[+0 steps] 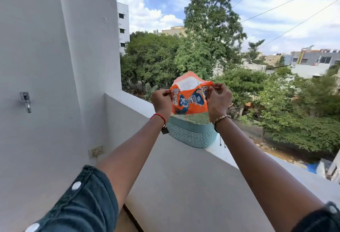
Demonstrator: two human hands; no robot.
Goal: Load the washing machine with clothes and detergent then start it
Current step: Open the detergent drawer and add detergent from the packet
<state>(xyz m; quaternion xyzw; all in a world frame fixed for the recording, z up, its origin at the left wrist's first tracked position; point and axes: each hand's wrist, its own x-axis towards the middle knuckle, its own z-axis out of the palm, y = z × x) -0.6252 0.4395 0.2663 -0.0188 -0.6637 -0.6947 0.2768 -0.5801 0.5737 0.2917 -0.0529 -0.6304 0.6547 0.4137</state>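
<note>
Orange packet: the detergent packet [190, 99] was up in the air between my two hands, above the teal mesh basket [192, 134] that stood on the white parapet ledge [239, 158] of the balcony.
Packet mouth: its top looked already torn and open, with the white inside of the back wall showing above the printed front.
Left hand: my left hand [161, 102] was closed in a pinch on the left upper corner of the packet, fingers narrow, nothing else in it.
Right hand: my right hand [218, 101] pinched the right upper corner in the same way, the fingertips together on the foil edge.
Both grips: I judged that the two hands were pulling the mouth apart or holding it open.
Washing machine: it was not in view, so I cannot tell whether clothes were already inside.
Done so far: as far as I could judge, only the detergent was fetched and opened.
Left to do: pouring the detergent into the machine, closing it and starting it.
Risk: powder could spill over the ledge, because the packet was held near the outer edge.
</note>
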